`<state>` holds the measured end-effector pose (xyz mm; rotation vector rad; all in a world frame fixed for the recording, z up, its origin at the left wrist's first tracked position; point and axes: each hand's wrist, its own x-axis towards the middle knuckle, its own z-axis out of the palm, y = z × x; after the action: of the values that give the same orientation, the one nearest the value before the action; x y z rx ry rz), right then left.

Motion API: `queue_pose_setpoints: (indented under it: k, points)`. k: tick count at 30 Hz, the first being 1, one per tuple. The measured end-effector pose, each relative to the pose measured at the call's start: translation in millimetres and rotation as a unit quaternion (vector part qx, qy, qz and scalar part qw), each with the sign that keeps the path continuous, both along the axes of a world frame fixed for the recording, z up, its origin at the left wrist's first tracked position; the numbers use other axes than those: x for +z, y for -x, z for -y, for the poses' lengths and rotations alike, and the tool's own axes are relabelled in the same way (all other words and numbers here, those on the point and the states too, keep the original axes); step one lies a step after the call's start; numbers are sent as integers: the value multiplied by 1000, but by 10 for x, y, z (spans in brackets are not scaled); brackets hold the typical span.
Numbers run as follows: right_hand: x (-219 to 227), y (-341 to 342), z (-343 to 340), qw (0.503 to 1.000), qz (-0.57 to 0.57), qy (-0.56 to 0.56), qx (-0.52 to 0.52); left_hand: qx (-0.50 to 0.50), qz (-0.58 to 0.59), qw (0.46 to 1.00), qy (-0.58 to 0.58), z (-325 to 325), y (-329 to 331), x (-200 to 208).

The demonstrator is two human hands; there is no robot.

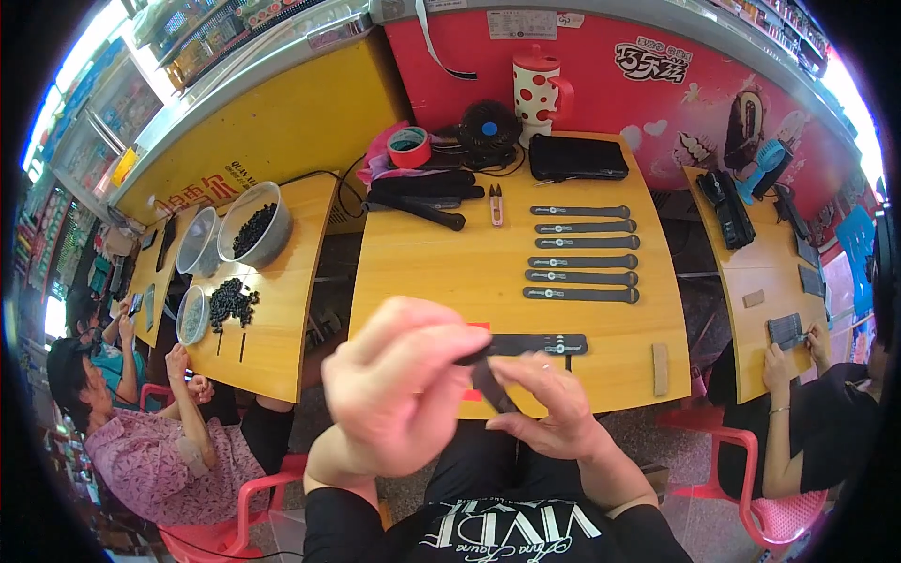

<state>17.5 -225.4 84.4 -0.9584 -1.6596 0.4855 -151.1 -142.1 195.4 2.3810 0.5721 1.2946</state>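
Note:
A short black strap (495, 389) is stretched between my two hands, over the near edge of the table. The fingers of my left hand (394, 375) pinch its upper end, and my palm partly hides that grip. Lower down, my right hand (556, 413) holds the same strap between thumb and fingers. Just beyond my hands, another black strap (540, 344) with pale print lies flat across the wood. Farther off, several similar straps (582, 262) lie in a column, each with a rounded loop at its right end.
Snips (496, 206) lie beside a pile of long black strips (413, 202). Behind are red tape (409, 147), a black fan (490, 129), a spotted tumbler (537, 94) and a black pouch (577, 158). A tan strip (661, 370) lies near right. Other people work at both side tables.

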Motion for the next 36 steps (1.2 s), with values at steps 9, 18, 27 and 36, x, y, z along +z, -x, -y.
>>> queue_pose_setpoints:
  k: [9, 18, 27, 36]
  points:
    - [-616, -320, 547, 862, -236, 433, 116, -17, 338, 774, 535, 54, 206, -1471]
    - [-905, -330, 560, 805, -420, 419, -30, 17, 336, 748, 573, 53, 189, -1800]
    - [-985, -493, 679, 802, -458, 346, -168, 56, 245, 760, 599, 181, 253, -1993]
    - [-978, -717, 386, 921, -141, 219, -289, 135, 44, 871, 470, 0, 181, -2067]
